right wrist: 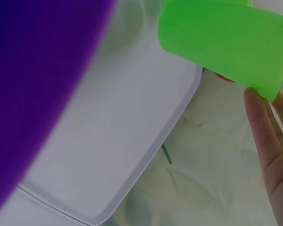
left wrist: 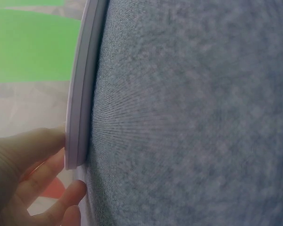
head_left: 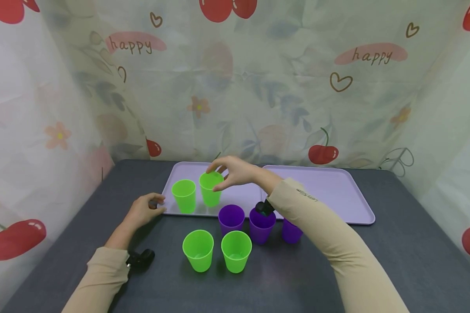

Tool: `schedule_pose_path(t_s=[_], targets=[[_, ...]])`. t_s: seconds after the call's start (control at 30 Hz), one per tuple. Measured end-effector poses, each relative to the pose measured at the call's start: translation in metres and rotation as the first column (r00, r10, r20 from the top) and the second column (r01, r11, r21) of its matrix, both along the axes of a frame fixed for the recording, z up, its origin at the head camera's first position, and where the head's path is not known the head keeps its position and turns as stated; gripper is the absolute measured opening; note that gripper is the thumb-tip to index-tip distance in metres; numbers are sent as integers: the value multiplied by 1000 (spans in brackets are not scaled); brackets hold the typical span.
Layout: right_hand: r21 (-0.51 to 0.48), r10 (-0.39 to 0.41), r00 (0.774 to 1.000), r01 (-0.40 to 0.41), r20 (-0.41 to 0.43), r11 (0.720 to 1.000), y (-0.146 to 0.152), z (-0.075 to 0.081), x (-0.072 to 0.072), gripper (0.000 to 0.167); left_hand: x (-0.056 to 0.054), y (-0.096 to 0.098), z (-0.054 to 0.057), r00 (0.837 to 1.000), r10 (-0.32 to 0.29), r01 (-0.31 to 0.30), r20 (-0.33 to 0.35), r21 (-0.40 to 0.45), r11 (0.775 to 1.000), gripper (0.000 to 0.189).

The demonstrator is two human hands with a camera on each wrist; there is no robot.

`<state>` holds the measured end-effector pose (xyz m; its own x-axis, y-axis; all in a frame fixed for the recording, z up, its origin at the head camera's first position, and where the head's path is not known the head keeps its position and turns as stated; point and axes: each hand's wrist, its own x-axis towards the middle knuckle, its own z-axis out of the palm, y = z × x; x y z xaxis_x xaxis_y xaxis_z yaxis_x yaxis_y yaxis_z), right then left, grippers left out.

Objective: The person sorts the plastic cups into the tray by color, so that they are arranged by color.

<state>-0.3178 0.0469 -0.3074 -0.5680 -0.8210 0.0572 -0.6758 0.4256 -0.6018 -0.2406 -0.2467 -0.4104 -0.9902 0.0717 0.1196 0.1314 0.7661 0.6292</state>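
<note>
My right hand [head_left: 238, 171] pinches a green cup [head_left: 210, 192] by its rim, thumb on the near side and fingers across the far side. This cup is upright over the left lilac tray [head_left: 240, 198]. Beside it on the same tray stands another green cup [head_left: 185, 199]. At the tray's front left corner, my left hand [head_left: 145, 209] grips the edge; in the left wrist view its thumb [left wrist: 47, 139] lies against the tray rim [left wrist: 78, 103] with the fingers just past the corner. The right wrist view shows fingertips at the held cup's rim [right wrist: 273, 89].
Purple cups [head_left: 231, 221] stand in a row along the trays' front edge, partly behind my right forearm. Nearer on the dark table are two upright green cups [head_left: 198, 253]. A second lilac tray [head_left: 325, 187] adjoins on the right. Printed cloth [head_left: 243, 87] surrounds the table.
</note>
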Motion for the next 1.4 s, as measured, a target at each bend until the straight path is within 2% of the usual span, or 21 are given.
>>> schedule_pose_path(t_s=[0.4, 0.63, 1.13, 1.4], targets=[[83, 37, 999, -39, 23, 996, -10, -10, 2, 48, 0, 0, 0, 1000, 0, 0, 12, 0, 1000, 33], [130, 58, 998, -58, 9, 990, -14, -11, 5, 48, 0, 0, 0, 1000, -8, 8, 14, 4, 1000, 33], [146, 53, 998, -55, 13, 988, -16, -13, 4, 52, -2, -1, -2, 1000, -7, 7, -2, 3, 1000, 32], [141, 20, 999, -25, 39, 990, -12, -6, 6, 56, -1, -1, -1, 1000, -8, 8, -6, 3, 1000, 32]])
